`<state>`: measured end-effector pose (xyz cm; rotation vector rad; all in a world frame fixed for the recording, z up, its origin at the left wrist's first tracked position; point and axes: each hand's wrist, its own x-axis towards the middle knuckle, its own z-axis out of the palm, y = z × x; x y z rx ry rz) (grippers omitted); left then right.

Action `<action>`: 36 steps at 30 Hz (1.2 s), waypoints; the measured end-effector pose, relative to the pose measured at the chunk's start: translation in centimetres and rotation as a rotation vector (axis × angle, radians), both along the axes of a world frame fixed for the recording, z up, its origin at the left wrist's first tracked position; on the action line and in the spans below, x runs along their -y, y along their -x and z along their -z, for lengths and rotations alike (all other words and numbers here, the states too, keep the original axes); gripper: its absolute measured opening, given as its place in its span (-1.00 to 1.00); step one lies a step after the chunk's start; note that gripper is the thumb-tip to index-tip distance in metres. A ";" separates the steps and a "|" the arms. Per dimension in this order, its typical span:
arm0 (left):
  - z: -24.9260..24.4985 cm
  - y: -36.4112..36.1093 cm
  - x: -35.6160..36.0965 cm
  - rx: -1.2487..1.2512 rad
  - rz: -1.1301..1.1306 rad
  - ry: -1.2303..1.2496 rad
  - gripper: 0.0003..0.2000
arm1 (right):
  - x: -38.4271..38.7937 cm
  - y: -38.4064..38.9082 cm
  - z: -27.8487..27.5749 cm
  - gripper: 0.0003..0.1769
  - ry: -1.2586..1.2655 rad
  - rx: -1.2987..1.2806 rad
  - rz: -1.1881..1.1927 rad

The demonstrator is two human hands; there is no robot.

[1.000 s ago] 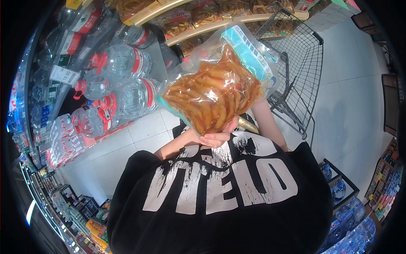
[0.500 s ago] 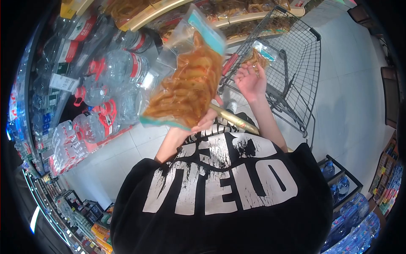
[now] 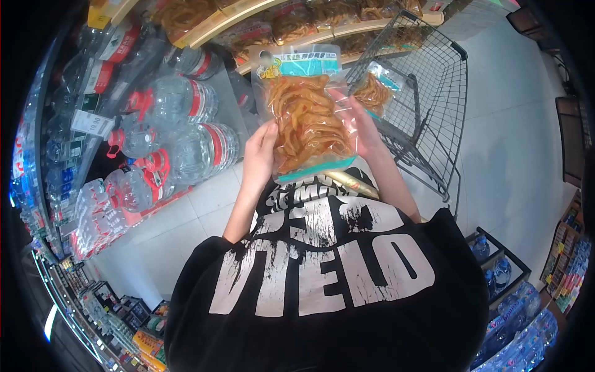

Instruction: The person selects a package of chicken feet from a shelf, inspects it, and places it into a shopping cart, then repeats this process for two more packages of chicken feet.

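A clear vacuum-sealed food bag with brown, sauced pieces inside and a teal-and-white printed top is held upright in front of my chest. My left hand grips its left edge, the thumb on the front. At the right edge is my right hand, its fingers partly hidden by the bag. A similar, smaller-looking food bag lies in the wire shopping cart, just beyond my right hand. Below the held bag, a gold bar-like thing shows in part; what it is I cannot make out.
Big water bottles with red caps and handles stand at the left, beside a price tag. Ahead runs a shelf with more bagged food. Blue-wrapped water bottles are at the lower right. Tiled floor stretches right of the cart.
The bag has turned from tilted to upright, its printed front now facing me. My right hand has moved left from over the cart to the bag's right side. My left hand has shifted to its left edge.
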<state>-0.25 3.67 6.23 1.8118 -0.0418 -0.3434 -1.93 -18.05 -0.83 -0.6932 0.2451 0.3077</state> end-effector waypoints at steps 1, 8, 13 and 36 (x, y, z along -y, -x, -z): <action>-1.2 0.1 0.2 -0.143 -0.026 -0.023 -0.61 | -0.1 -0.2 0.6 -0.30 0.093 -0.004 -0.027; -5.1 0.8 1.3 0.008 0.159 -0.242 -0.65 | -0.1 -0.2 0.6 -0.37 -0.102 -0.145 -0.173; -6.1 1.2 3.6 0.325 0.349 -0.053 -0.61 | -0.5 0.2 0.1 -0.59 -0.581 0.123 -0.164; 9.0 2.2 3.9 0.999 0.335 -0.581 -0.92 | 5.7 1.7 4.1 -0.88 -1.076 0.092 0.425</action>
